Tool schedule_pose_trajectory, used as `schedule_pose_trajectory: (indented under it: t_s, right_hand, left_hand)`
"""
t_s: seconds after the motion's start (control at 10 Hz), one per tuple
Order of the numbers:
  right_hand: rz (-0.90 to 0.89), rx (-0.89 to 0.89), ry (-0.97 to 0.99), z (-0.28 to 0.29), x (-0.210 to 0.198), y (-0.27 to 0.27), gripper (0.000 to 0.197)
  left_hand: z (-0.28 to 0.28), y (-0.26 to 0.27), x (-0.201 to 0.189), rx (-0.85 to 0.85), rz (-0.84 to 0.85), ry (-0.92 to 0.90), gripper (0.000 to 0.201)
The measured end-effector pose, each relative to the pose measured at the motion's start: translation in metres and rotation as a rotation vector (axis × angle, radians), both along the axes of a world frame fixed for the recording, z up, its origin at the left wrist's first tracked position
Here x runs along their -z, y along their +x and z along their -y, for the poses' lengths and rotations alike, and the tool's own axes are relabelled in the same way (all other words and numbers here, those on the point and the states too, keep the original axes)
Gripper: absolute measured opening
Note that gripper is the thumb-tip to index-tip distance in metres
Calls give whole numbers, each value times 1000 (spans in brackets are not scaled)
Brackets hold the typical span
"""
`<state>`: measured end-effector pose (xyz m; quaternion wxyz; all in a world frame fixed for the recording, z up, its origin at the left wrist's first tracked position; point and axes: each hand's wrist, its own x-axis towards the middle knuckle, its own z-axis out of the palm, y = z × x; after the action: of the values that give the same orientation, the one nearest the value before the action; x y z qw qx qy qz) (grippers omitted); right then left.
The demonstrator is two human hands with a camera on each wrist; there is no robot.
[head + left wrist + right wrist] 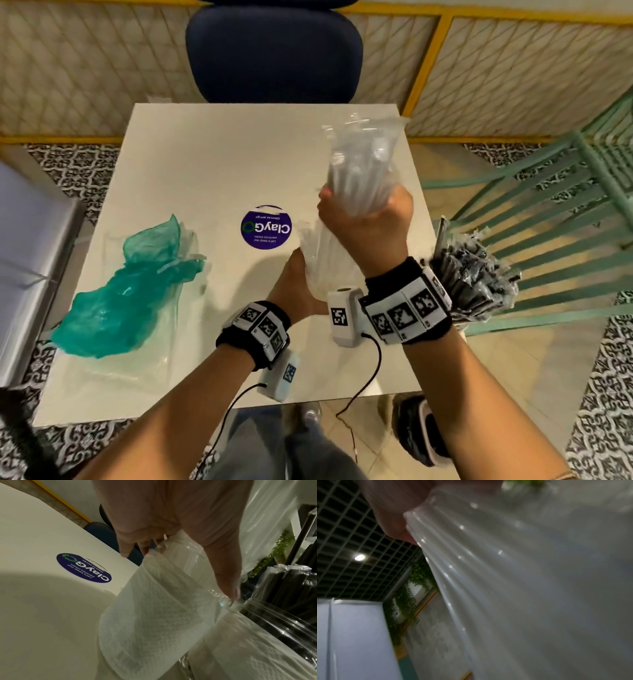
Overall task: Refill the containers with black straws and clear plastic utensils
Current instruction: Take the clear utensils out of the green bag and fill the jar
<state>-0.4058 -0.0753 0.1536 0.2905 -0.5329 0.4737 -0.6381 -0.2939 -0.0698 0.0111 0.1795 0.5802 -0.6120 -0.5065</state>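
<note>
My right hand (pixel 366 219) grips a bundle of clear plastic utensils (pixel 363 164) wrapped in a clear bag and holds it upright above the table. The same bundle (pixel 488 574) fills the blurred right wrist view beside that hand (pixel 393 513). Just below, my left hand (pixel 299 281) holds a clear container (pixel 315 246) lined with white paper; thumb (pixel 228 588) and fingers (pixel 126 547) wrap its sides. The utensils' lower end is hidden behind my right hand. Black straws (pixel 476 270) stand packed in a second container at the table's right edge, also seen as the straws (pixel 291 601).
A crumpled green plastic bag (pixel 137 284) lies on the left of the white table (pixel 205 171). A round purple sticker (pixel 265 228) marks its middle. A dark blue chair (pixel 274 51) stands at the far side, a green slatted chair (pixel 548 205) to the right.
</note>
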Motion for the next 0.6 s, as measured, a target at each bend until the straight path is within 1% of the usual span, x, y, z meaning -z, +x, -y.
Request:
schedule_pose_trajectory:
  t_s: [0.1, 0.2, 0.3, 0.4, 0.5, 0.6]
  right_hand:
    - [325, 49, 233, -8, 2, -15, 37]
    - [297, 46, 252, -13, 2, -19, 65]
    - [343, 88, 209, -19, 6, -18, 64]
    - [386, 56, 178, -24, 2, -19, 53]
    - [306, 50, 203, -28, 12, -20, 47]
    - [284, 55, 248, -31, 21, -20, 50]
  left_hand:
    - [3, 1, 2, 24, 6, 74, 132]
    - [7, -1, 5, 4, -8, 54, 130]
    - [11, -3, 2, 20, -40, -41, 123]
    - [10, -4, -8, -30, -112, -58, 117]
    - [10, -8, -10, 4, -57, -84, 121]
    - [12, -7, -7, 97, -71, -28, 124]
